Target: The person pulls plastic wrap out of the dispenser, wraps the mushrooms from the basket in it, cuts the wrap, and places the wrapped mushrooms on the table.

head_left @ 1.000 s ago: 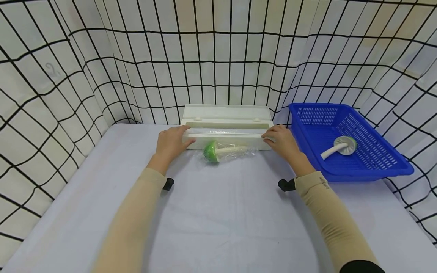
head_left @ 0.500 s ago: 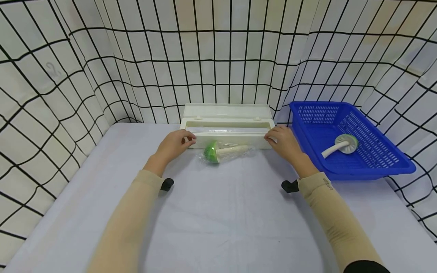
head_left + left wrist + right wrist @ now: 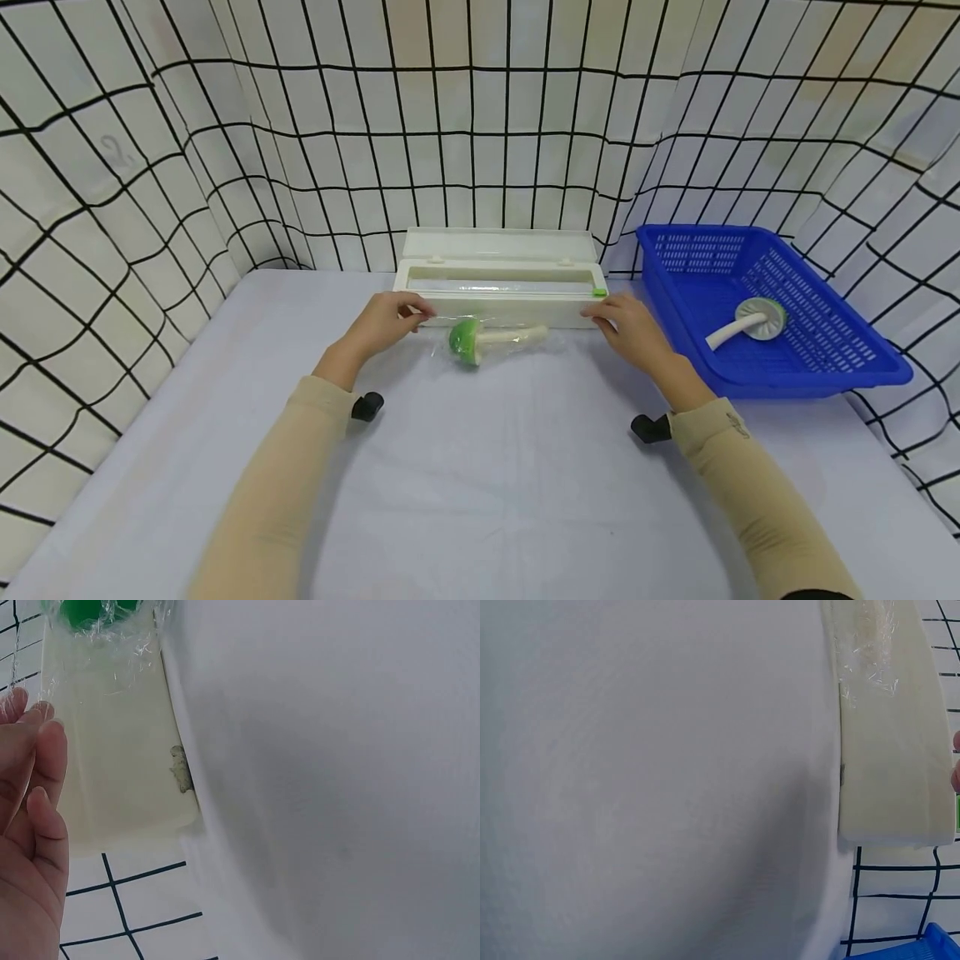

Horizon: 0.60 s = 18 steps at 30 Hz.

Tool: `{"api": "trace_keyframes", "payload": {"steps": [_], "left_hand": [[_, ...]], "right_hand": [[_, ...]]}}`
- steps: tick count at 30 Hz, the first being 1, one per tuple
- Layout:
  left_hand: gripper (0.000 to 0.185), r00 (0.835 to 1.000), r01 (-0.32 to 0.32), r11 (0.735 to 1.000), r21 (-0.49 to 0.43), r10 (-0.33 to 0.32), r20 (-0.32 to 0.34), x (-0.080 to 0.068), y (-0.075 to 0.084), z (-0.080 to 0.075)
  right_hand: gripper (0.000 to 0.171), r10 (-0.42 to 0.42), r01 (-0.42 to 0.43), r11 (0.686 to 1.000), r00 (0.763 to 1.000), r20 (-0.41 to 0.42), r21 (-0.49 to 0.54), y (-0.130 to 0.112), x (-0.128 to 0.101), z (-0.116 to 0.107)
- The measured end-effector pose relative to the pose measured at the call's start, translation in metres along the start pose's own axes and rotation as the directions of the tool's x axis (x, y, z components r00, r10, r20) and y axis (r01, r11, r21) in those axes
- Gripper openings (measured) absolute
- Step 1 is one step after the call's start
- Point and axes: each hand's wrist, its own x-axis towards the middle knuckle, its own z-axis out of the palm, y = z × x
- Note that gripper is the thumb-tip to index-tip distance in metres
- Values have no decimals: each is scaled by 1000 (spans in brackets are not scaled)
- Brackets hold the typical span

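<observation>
A white cling-film dispenser box (image 3: 498, 302) lies at the table's far side with its lid open to the back. In front of it a toy mushroom (image 3: 467, 340) with a green cap lies on its side under a sheet of clear film (image 3: 517, 321). My left hand (image 3: 422, 312) pinches the film's left edge by the box's left end. In the left wrist view the fingertips (image 3: 34, 720) press together on film beside the box (image 3: 112, 765). My right hand (image 3: 592, 311) pinches the film's right edge, just below a small green slider (image 3: 599, 292).
A blue plastic basket (image 3: 817, 367) stands at the right and holds a second mushroom (image 3: 756, 319), white with a green rim. Grid-patterned cloth walls close in the pale table (image 3: 487, 467) on three sides. Small black wrist mounts sit under both sleeves.
Both hands have drawn back from the box's ends toward me with the film. The film now lies lower over the mushroom, and the green slider shows at the box's right end.
</observation>
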Motion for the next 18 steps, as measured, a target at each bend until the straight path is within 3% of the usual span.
{"api": "trace_keyframes", "payload": {"steps": [8,15,18], "left_hand": [[16,1000,-8,1000,-6,8,-20,-2,-2,2],[13,1000,-8,1000,-15,8,12,-2,-5,2],[15,999,-11,1000,-25,12,35,-2,-6,3]], "right_hand": [[24,0,-5,999,995,103,45,-5,-10,-6],[32,-210,201,974,974,87,105,-2,-18,-3],[34,-229,214,969,965,126,125,-3,-19,-2]]}}
